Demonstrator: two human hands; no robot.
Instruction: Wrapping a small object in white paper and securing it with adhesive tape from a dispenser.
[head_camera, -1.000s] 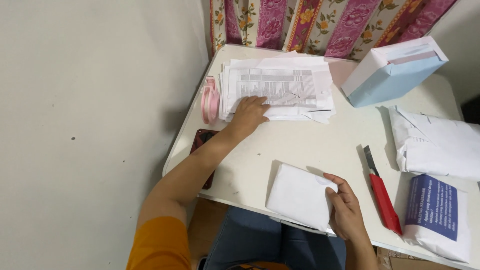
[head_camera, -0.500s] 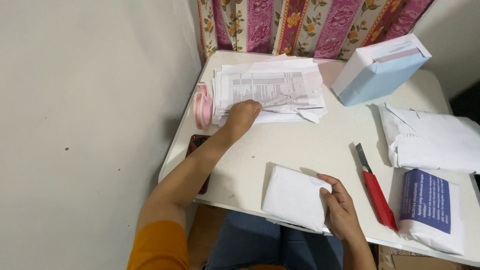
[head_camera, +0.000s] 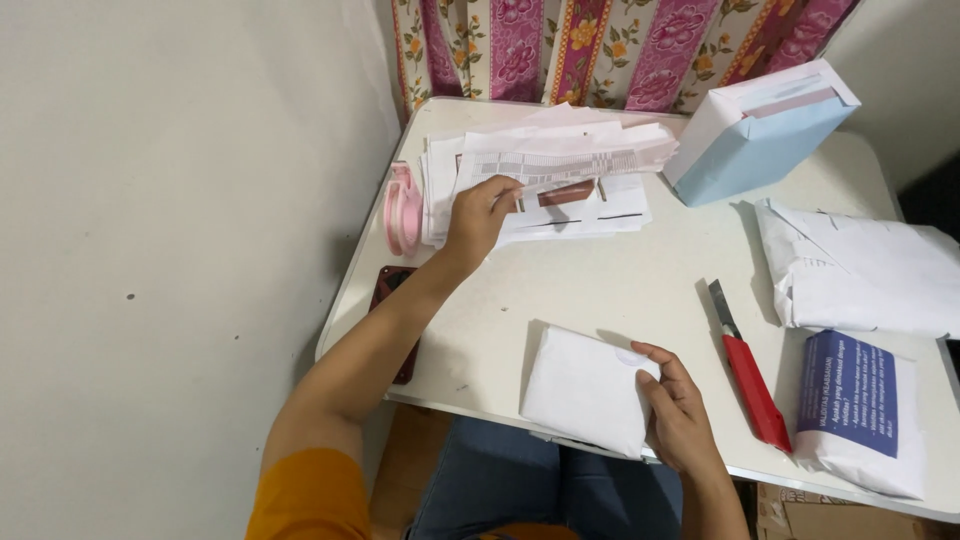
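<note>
At far left on the table (head_camera: 620, 290) I see my left hand (head_camera: 478, 215) pinching a printed sheet (head_camera: 570, 160) lifted off the paper stack (head_camera: 540, 205), right hand (head_camera: 678, 415) gripping a near white packet (head_camera: 585, 390).

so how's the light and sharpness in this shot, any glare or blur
Head view: soft, even indoor light, no glare on the white table; faint shadows fall left of the white packet and the red cutter. Mostly sharp, though the lifted sheet in the left hand looks slightly smeared. The table's edges bow a little, as from a wide lens.
</note>
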